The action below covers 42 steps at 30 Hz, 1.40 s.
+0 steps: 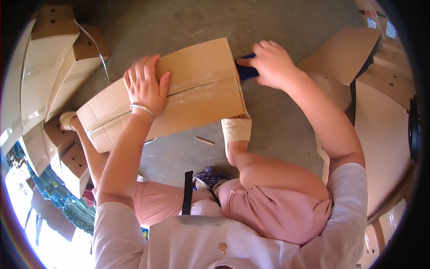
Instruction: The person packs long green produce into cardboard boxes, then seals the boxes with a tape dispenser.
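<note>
A long brown cardboard carton (197, 67) lies tilted across the floor in front of me, a seam running along its upper face. My left hand (148, 85) rests flat on that face, fingers stretched and thumb apart. Just past the carton's right end, my right hand (273, 65) has its fingers closed on a dark blue flat-sided object (247, 67). The object reaches up to the end of the carton, and its kind is hidden by the hand.
Brown cartons stand stacked at the left (53, 49) and the right (383, 103). A white strap (94, 40) hangs by the left stack. My foot in a cream slipper (236, 130) is close under the carton. A small scrap (204, 141) lies on the grey floor (286, 121).
</note>
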Each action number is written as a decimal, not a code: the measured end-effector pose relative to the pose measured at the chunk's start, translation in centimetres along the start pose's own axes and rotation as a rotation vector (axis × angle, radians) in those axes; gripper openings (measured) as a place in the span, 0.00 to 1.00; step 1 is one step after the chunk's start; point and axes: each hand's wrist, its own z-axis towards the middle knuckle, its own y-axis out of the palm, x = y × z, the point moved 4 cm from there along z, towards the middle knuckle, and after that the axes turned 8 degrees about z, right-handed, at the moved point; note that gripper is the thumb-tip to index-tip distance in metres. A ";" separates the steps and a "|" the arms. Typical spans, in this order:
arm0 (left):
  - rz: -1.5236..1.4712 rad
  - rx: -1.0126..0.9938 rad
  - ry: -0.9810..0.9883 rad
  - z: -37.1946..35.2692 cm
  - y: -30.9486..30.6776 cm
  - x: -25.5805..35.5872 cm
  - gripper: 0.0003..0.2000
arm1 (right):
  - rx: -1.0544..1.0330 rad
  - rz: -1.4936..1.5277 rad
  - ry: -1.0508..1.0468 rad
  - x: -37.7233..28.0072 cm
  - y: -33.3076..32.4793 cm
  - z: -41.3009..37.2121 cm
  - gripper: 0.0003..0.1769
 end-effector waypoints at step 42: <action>-0.145 -0.335 0.302 -3.4 -4.8 20.9 0.29 | 0.951 1.178 0.354 -4.2 -6.9 -16.9 0.38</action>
